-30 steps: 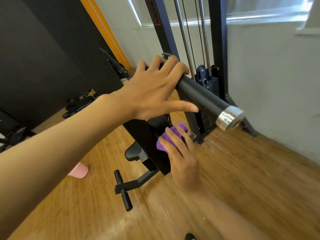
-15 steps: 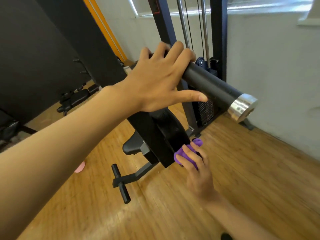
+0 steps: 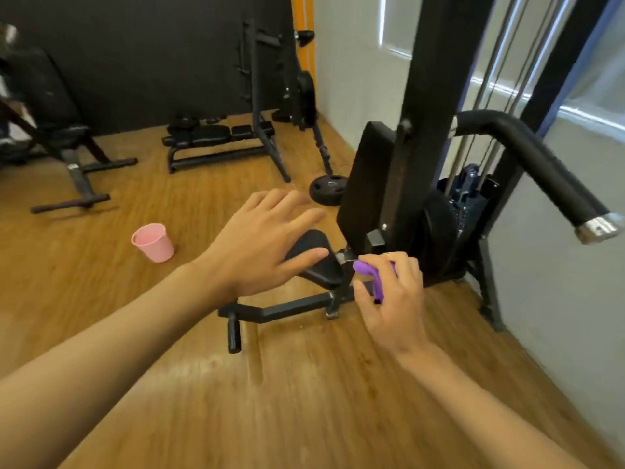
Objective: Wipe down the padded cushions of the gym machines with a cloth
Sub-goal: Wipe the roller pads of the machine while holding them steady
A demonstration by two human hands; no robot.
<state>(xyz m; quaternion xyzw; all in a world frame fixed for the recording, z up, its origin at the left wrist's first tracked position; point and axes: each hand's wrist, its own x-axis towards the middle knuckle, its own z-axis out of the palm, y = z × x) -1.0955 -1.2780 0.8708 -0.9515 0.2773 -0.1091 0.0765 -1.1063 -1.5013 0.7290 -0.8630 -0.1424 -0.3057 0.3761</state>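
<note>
right hand (image 3: 392,299) is gripping the bunched-up purple cloth (image 3: 367,269) just beside the black seat pad (image 3: 318,269), under the back pad (image 3: 365,184), left hand (image 3: 263,245) is hovering over the seat pad with fingers spread, holding nothing

We see a wooden floor (image 3: 304,401), a black back wall (image 3: 152,62) and a white side wall (image 3: 345,96) with a bright window (image 3: 595,79). A weight bench (image 3: 209,135) stands near the black wall; a pink cup (image 3: 154,243) stands on the floor.

Bunched purple cloth (image 3: 368,268) just beside low black seat cushion (image 3: 319,243), upright back pad (image 3: 365,184) behind
</note>
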